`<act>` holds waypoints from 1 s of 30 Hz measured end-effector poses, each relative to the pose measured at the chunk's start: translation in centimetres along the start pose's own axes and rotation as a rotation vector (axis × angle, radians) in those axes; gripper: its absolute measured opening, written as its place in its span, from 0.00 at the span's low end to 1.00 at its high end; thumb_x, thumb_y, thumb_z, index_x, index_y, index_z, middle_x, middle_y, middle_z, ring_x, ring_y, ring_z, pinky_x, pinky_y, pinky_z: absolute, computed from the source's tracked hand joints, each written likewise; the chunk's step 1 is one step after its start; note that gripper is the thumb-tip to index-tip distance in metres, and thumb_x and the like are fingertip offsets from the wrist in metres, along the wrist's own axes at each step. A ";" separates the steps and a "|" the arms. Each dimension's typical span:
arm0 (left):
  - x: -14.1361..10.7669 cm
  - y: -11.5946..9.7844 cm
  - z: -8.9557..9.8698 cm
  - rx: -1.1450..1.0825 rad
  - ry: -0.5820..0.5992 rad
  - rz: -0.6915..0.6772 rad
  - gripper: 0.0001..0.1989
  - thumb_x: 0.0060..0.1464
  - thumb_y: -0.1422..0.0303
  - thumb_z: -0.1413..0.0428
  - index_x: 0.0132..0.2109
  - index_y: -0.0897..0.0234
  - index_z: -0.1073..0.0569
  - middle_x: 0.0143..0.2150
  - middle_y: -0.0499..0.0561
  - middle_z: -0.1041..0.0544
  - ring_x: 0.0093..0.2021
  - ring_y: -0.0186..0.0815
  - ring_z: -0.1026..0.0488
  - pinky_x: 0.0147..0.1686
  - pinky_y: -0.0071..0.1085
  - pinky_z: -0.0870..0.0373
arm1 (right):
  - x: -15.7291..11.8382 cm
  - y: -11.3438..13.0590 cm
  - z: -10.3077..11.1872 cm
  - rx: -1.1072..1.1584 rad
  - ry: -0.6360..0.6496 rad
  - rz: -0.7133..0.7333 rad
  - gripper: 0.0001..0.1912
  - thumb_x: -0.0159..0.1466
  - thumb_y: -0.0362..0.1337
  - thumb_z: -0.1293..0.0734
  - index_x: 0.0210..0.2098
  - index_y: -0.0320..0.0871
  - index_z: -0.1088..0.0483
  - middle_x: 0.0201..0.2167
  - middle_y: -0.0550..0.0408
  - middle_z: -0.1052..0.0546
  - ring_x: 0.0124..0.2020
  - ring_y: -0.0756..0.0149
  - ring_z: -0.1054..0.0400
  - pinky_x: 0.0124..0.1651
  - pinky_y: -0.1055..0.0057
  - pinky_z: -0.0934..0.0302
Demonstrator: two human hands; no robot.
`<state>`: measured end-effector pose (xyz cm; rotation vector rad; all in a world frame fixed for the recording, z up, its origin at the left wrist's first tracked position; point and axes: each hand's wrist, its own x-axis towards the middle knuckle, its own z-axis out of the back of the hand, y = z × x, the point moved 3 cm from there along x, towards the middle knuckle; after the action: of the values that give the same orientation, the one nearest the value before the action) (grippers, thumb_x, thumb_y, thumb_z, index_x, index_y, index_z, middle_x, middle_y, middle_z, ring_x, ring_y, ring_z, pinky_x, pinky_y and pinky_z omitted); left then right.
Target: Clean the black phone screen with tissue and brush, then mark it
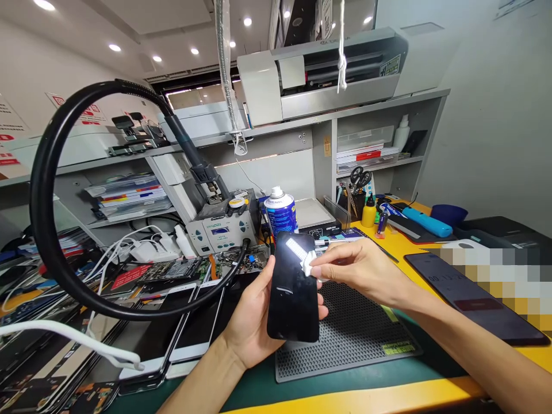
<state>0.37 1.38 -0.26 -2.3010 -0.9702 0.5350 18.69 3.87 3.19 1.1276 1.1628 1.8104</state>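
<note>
A black phone [293, 310] is held upright and slightly tilted in my left hand [254, 316], with the thumb along its left edge and fingertips showing past its right edge. Light reflects off the dark glass near the top. My right hand [351, 267] pinches a crumpled white wipe [307, 263] between thumb and fingers, and the wipe touches the upper right of the phone's face. Below both hands lies a grey perforated mat [345, 345] on a green work surface.
A blue spray can [281, 213] and a grey soldering station [224, 230] stand behind the phone. Several phones and parts cover the left side, under a looping black hose [43, 230]. Another large phone [474, 299] lies at the right.
</note>
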 end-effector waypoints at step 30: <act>0.0 -0.1 0.0 -0.027 0.053 -0.020 0.34 0.63 0.47 0.56 0.53 0.76 0.25 0.46 0.61 0.19 0.43 0.47 0.21 0.58 0.52 0.36 | -0.2 1.0 -0.3 -0.086 -0.038 0.039 0.10 0.59 0.43 0.26 0.35 0.44 0.17 0.29 0.52 0.19 0.31 0.63 0.26 0.35 0.69 0.32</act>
<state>0.36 1.44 -0.21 -2.3151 -0.9798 0.4521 18.42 3.23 3.96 1.1368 1.0387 1.8424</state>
